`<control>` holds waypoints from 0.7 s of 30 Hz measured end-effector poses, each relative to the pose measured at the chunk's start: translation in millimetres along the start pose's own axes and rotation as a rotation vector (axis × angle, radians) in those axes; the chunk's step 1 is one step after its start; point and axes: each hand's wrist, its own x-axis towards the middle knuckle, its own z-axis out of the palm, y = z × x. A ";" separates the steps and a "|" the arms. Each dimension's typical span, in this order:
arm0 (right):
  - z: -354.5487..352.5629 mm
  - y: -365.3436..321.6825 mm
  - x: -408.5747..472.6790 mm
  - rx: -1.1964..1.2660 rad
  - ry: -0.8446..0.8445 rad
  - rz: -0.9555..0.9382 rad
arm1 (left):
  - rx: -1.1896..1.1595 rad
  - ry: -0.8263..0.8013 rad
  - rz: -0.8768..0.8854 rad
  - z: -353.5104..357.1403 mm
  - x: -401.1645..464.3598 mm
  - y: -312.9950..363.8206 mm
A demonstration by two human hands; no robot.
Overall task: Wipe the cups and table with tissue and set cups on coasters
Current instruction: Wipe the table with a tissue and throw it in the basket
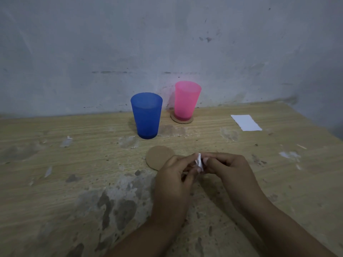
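On the desk (55,164), one cup (146,115) stands left of another cup (187,101) on its coaster (181,120); a spare coaster (157,157) lies nearer, a tissue (246,122) far right.

- I can read no text, label, brand or number anywhere.
- The white paper sheet (246,122), beyond my right hand (225,168), looks blank.
- The blue cup (146,115) and pink cup (187,101) carry no markings.

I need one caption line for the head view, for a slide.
Both hands crumple a tissue beside a bare coaster; pink cup on its coaster, blue cup on the table.
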 end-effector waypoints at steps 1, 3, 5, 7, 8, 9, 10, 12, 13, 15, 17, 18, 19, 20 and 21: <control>0.6 -0.7 -0.5 0.042 -0.026 0.002 | 0.013 0.009 0.001 -0.2 0.1 0.1; 2.4 -0.5 -1.6 0.134 -0.052 0.010 | 0.037 0.027 0.006 -0.3 0.3 0.4; 3.5 1.8 -1.6 0.205 -0.071 0.023 | 0.046 0.043 -0.001 -0.4 0.9 0.4; 4.6 4.6 -0.6 0.224 -0.095 0.011 | 0.066 0.055 -0.003 -0.3 1.3 -0.4; 4.9 5.7 0.0 0.226 -0.102 0.001 | 0.078 0.058 -0.004 -0.1 1.3 -0.9; 5.5 5.7 0.1 0.233 -0.107 -0.007 | 0.080 0.058 -0.009 0.1 1.1 -1.3; 5.6 5.5 -0.1 0.245 -0.112 -0.018 | 0.067 0.056 -0.018 0.3 1.0 -1.2; 4.9 5.7 -0.7 0.279 -0.128 -0.030 | 0.031 0.059 -0.030 0.8 0.5 -1.0; 4.5 5.1 -0.7 0.295 -0.142 -0.032 | 0.023 0.066 -0.034 0.9 0.6 -0.9; 2.8 5.6 0.6 0.301 -0.172 -0.048 | -0.005 0.076 -0.057 0.9 0.9 -0.8; 1.2 6.0 3.0 0.247 -0.182 -0.099 | -0.068 0.072 -0.080 0.2 0.8 0.1; 0.1 6.1 3.6 0.223 -0.178 -0.132 | -0.099 0.063 -0.084 0.2 0.5 1.7; -1.1 6.8 4.2 0.213 -0.169 -0.156 | -0.119 0.053 -0.087 -0.1 -0.2 3.4; -2.1 7.3 5.8 0.201 -0.160 -0.174 | -0.133 0.046 -0.089 -0.3 0.5 3.6; -4.0 6.0 4.4 0.177 -0.150 -0.186 | -0.146 0.045 -0.095 -1.0 -1.1 6.0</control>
